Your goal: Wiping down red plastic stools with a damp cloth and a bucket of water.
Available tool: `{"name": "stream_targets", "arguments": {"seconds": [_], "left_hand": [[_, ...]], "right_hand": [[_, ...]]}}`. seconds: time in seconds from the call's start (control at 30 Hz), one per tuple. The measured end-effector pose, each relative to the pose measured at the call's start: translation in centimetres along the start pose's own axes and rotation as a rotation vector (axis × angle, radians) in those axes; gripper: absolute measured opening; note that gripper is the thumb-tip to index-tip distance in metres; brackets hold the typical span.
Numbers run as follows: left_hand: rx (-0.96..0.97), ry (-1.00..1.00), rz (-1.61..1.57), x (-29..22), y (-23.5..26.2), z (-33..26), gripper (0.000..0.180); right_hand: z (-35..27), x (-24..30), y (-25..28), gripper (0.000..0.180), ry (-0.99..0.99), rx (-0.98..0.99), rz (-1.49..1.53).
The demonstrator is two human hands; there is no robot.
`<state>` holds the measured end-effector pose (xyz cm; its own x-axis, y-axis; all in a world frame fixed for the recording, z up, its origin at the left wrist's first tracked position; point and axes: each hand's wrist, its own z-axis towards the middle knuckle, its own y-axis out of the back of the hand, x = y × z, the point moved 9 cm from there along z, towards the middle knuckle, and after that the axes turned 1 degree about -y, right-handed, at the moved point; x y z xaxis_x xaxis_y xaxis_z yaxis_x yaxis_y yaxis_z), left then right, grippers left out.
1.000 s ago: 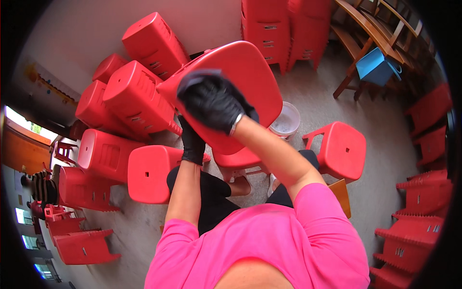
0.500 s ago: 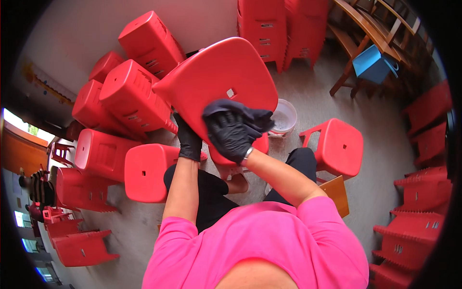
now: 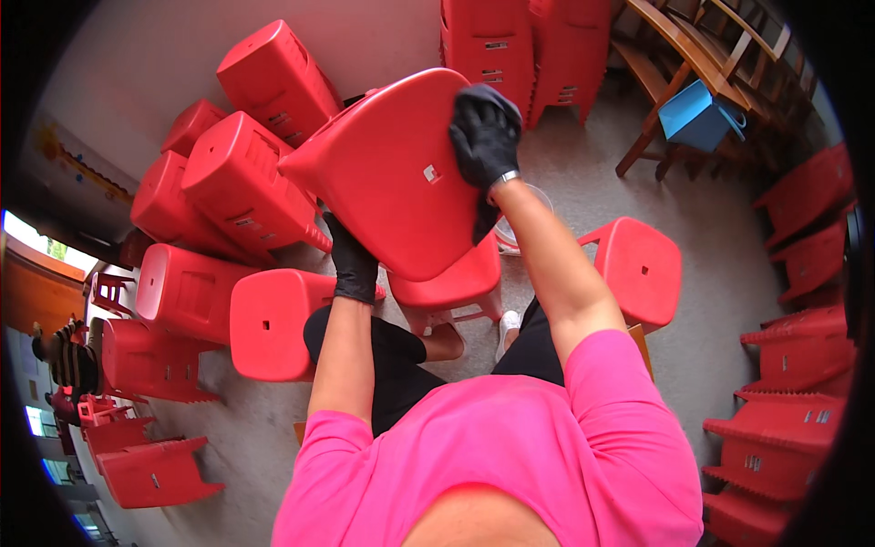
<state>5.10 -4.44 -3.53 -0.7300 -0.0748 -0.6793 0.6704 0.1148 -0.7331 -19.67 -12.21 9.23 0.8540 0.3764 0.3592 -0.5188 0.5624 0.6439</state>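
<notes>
A red plastic stool (image 3: 383,173) is held up in front of me, tilted, its seat with a small square hole facing me. My left hand (image 3: 351,263), in a black glove, grips its lower left side; the fingertips are hidden behind it. My right hand (image 3: 485,141), also gloved in black, presses a dark cloth (image 3: 486,219) against the right edge of the seat. Part of the cloth shows past the fingers and hangs below the palm. Under the raised stool stands another red stool (image 3: 451,281), between my legs.
Behind my right forearm is a partly hidden whitish bucket (image 3: 508,240). Single red stools stand left (image 3: 266,324) and right (image 3: 643,273). Stacked red stools line the wall (image 3: 246,182) and the right side (image 3: 775,438). A blue container (image 3: 697,117) hangs by wooden furniture (image 3: 688,46). People are far left.
My right hand has moved up and right with the cloth, from the middle of the seat to its right edge. My left hand keeps its hold on the stool.
</notes>
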Motion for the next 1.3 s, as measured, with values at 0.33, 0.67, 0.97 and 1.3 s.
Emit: {"name": "stream_targets", "arguments": {"seconds": [0.33,0.67,0.97,1.3], "left_hand": [[0.048,0.008,-0.023,0.3,1.0,0.5,0.069],[0.043,-0.075,0.052,0.0,2.5,0.7,0.072],[-0.013,0.022,0.016,0.9,3.7,1.5,0.072],[-0.039,-0.196,0.179,-1.5,-1.7,-0.1,0.059]], "right_hand": [[-13.9,12.6,-1.4,0.053,0.191,0.225,0.162],[0.5,14.5,1.0,0.045,0.496,-0.082,0.138],[-5.1,-7.1,-1.1,0.053,-0.232,-0.111,0.259],[-19.0,-3.0,-6.5,0.055,-1.368,0.033,2.176]]}}
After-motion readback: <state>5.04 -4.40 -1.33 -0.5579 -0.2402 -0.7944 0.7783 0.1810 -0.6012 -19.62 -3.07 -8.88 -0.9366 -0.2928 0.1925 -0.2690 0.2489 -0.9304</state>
